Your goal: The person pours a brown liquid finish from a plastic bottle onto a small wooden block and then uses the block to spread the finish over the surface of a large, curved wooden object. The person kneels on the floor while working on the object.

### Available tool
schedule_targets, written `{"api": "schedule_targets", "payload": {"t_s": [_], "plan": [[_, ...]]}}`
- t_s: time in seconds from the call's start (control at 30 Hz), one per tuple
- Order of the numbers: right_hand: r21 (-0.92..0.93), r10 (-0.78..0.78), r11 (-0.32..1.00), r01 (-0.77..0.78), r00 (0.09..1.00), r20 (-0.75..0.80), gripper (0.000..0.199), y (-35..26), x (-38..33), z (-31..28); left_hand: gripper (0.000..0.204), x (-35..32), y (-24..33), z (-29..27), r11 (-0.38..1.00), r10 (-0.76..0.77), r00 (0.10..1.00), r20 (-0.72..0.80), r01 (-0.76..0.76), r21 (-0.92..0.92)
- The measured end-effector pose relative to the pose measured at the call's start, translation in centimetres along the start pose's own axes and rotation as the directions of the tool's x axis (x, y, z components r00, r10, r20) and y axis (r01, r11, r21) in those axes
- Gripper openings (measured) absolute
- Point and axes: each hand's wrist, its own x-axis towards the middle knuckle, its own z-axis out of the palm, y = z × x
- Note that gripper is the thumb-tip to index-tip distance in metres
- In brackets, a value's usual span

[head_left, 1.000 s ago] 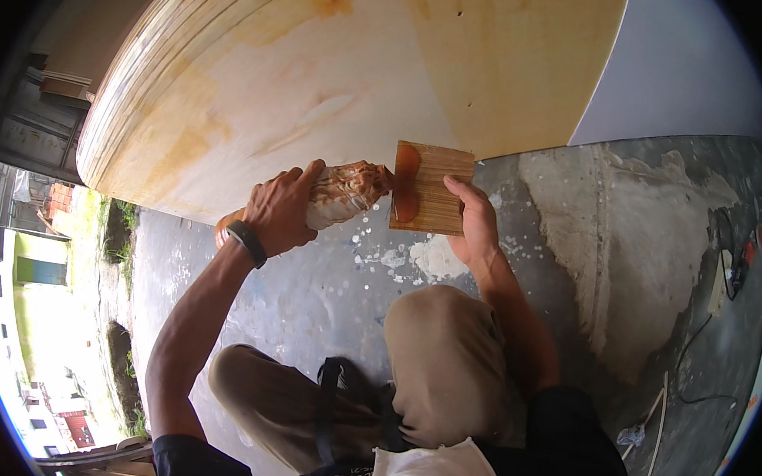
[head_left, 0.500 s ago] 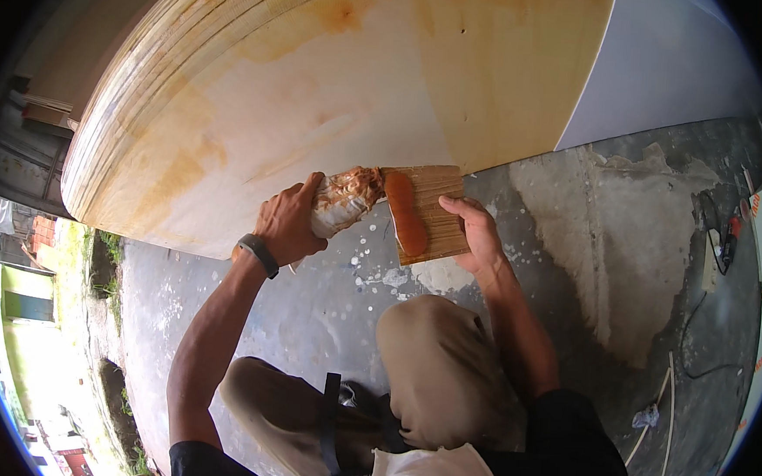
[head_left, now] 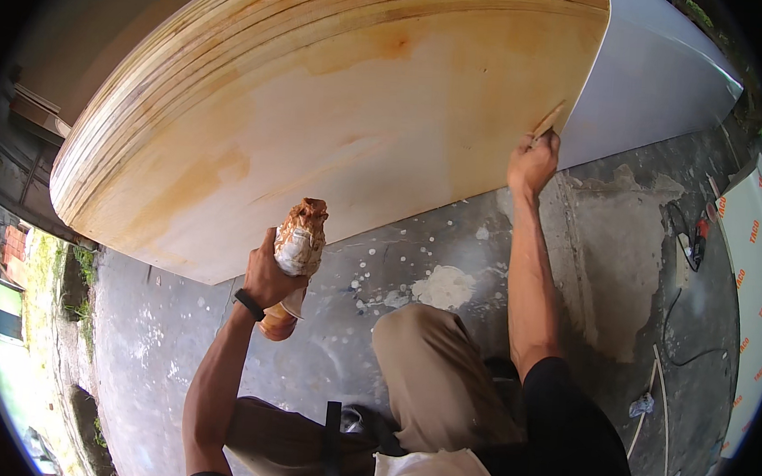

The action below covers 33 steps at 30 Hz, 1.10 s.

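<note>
My left hand (head_left: 270, 275) is closed round a white glue container (head_left: 300, 244) crusted with brown glue, its narrow top pointing up. A rounded orange-brown end of it shows below the hand. Whether it is a pouch or a tin I cannot tell. My right hand (head_left: 534, 163), arm stretched forward, grips a thin wooden board (head_left: 549, 119), now seen nearly edge-on. The board is at the large pale plywood panel (head_left: 318, 121), close to its right edge; the glue on the board is hidden from here. The panel carries yellowish-brown stains.
A smooth white-lilac sheet (head_left: 643, 88) adjoins the panel on the right. The grey floor (head_left: 367, 324) is spotted with white paint. At right lie a cord with a red-handled tool (head_left: 700, 236), thin strips (head_left: 660, 412) and a printed white board (head_left: 748, 304).
The right hand has carried the board with its orange glue up and right to the panel. The left hand has drawn back slightly and turned the glue container upright.
</note>
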Motion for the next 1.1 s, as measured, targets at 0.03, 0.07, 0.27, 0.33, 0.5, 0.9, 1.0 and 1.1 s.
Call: {"api": "schedule_targets", "payload": {"t_s": [0.03, 0.07, 0.27, 0.33, 0.5, 0.9, 1.0, 1.1], "plan": [[-0.068, -0.073, 0.995, 0.073, 0.997, 0.007, 0.052, -0.9, -1.0, 1.9, 0.081, 0.0, -0.7, -0.2, 1.0, 0.002, 1.0, -0.013, -0.002, -0.008], [-0.056, -0.081, 0.995, 0.081, 0.997, 0.006, 0.054, -3.2, -2.7, 2.6, 0.081, -0.2, -1.5, -0.3, 1.0, -0.001, 1.0, -0.022, 0.001, -0.013], [0.192, -0.24, 0.96, 0.205, 0.954, 0.181, 0.058, -18.0, -14.8, 2.1, 0.079, -3.2, -4.6, -2.7, 0.998, -0.056, 0.995, -0.076, 0.056, -0.011], [0.377, -0.406, 0.879, 0.291, 0.872, 0.274, 0.051, -20.1, -18.2, -0.6, 0.08, -4.0, -5.2, -2.9, 0.998, -0.059, 0.995, -0.078, 0.056, -0.039], [0.758, -0.478, 0.651, -0.039, 0.754, 0.45, 0.018, -19.4, -23.4, -3.7, 0.081, -5.7, -5.3, -3.4, 0.998, -0.064, 0.994, -0.09, 0.064, -0.008], [0.105, -0.167, -0.145, -0.984, 0.129, 0.978, 0.02, -16.8, -24.3, -5.5, 0.09, -6.6, -4.3, -5.9, 0.894, 0.004, 0.99, -0.138, 0.058, 0.445], [0.058, -0.164, -0.138, -0.989, 0.081, 0.983, 0.02, -16.7, -25.0, -5.0, 0.081, -6.3, -4.2, -5.8, 0.834, 0.066, 0.984, -0.163, 0.035, 0.55], [0.057, -0.218, -0.108, -0.992, 0.08, 0.973, 0.018, -16.7, -25.7, -4.5, 0.068, -6.2, -4.0, -5.7, 0.776, 0.094, 0.982, -0.166, 0.032, 0.63]]}}
